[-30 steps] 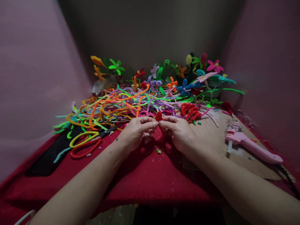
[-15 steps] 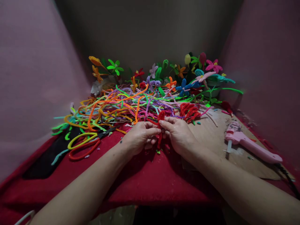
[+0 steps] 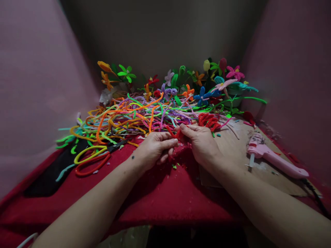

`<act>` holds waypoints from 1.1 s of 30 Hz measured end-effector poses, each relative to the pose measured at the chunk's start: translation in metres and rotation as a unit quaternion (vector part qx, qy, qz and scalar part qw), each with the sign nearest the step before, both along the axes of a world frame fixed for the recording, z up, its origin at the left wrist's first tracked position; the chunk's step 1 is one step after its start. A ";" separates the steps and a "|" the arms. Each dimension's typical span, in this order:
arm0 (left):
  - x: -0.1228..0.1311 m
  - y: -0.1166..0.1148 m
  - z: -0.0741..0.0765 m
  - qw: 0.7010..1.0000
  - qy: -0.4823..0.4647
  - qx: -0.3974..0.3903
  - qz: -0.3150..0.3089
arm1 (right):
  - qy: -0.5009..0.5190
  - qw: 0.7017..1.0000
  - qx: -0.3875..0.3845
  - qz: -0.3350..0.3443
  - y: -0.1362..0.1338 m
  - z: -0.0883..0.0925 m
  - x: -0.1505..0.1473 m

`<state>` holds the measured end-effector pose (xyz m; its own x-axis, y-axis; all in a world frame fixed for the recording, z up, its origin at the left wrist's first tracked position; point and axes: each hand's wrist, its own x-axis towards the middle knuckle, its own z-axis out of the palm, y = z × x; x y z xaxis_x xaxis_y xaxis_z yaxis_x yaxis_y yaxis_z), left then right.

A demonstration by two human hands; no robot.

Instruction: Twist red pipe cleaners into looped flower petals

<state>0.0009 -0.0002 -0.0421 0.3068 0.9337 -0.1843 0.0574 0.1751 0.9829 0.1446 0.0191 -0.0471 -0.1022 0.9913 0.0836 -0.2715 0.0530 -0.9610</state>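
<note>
My right hand (image 3: 203,139) pinches the curved red fuzzy wire (image 3: 175,135), which lies between my hands, toward eight o'clock from this grip, while my left hand's (image 3: 155,146) hold I cannot tell.

The fingers of the left hand (image 3: 157,147) and right hand (image 3: 201,142) cover much of the small red fuzzy stem piece (image 3: 176,134), so its full shape cannot be told. The right forearm (image 3: 254,193) hides part of the flat brown cardboard sheet (image 3: 212,175), while the lower edge cuts off the thin white cable (image 3: 28,239); the green scraps (image 3: 174,166) are too small to identify.
</note>
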 end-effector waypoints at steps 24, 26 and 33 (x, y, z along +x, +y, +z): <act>0.004 -0.004 0.006 0.997 0.024 0.047 0.051 | -0.068 0.996 0.044 0.033 0.002 -0.005 0.003; 0.004 -0.004 0.007 0.998 0.002 0.033 0.049 | -0.050 0.997 0.043 0.038 0.002 -0.006 0.003; 0.002 0.000 0.002 0.998 -0.063 -0.006 0.020 | 0.014 0.997 0.012 0.074 0.006 -0.005 0.003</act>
<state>0.0028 -0.0004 -0.0406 0.2906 0.9438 -0.1576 -0.0730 0.1861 0.9798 0.1481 0.0250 -0.0516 -0.2437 0.9633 0.1123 -0.3046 0.0339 -0.9519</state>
